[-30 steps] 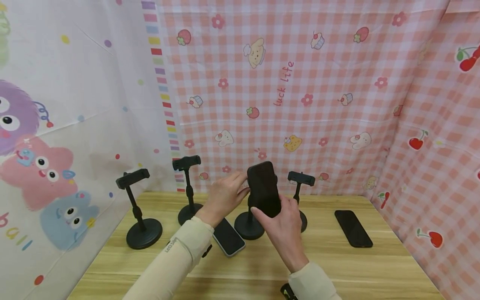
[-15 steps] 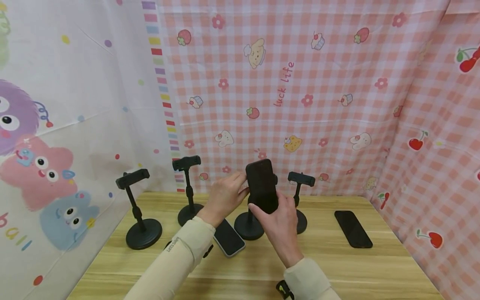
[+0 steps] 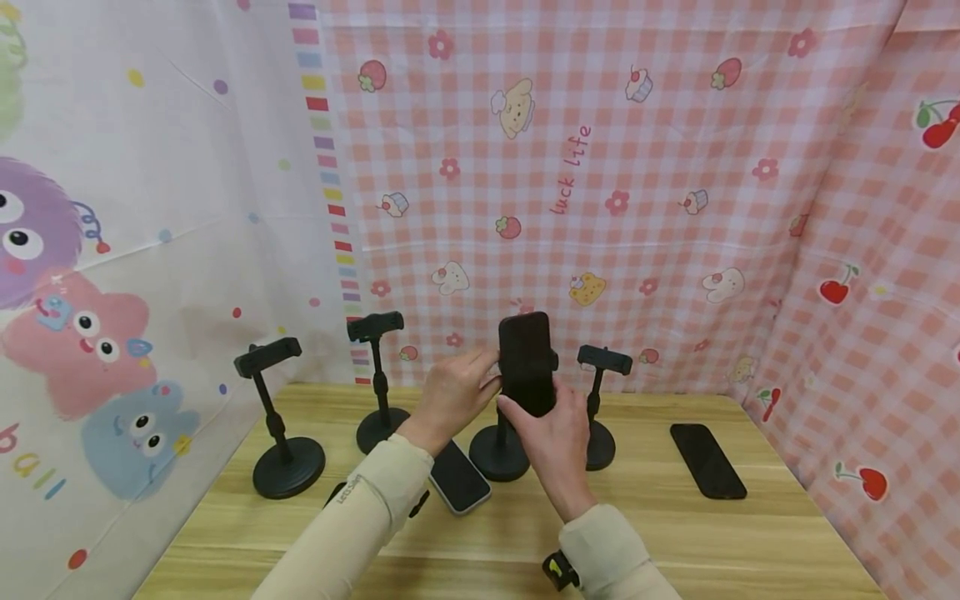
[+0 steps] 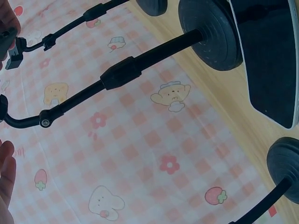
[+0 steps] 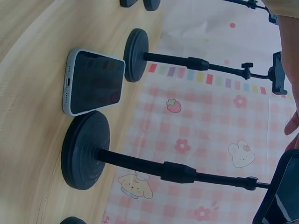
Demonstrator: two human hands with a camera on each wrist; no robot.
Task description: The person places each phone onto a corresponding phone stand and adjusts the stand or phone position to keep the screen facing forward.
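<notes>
On the wooden worktop (image 3: pixel 675 533) before pink gingham cloth, the right hand (image 3: pixel 551 437) grips a black phone (image 3: pixel 527 360) upright at the middle stand (image 3: pixel 498 454), left hand (image 3: pixel 450 396) pinching its clamp; seemingly unseated, three stands empty.

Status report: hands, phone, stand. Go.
Left hand holds the stand's clamp beside the black phone. Right hand grips the phone's lower end. Phone upright at the middle stand. Nothing in the way.
</notes>
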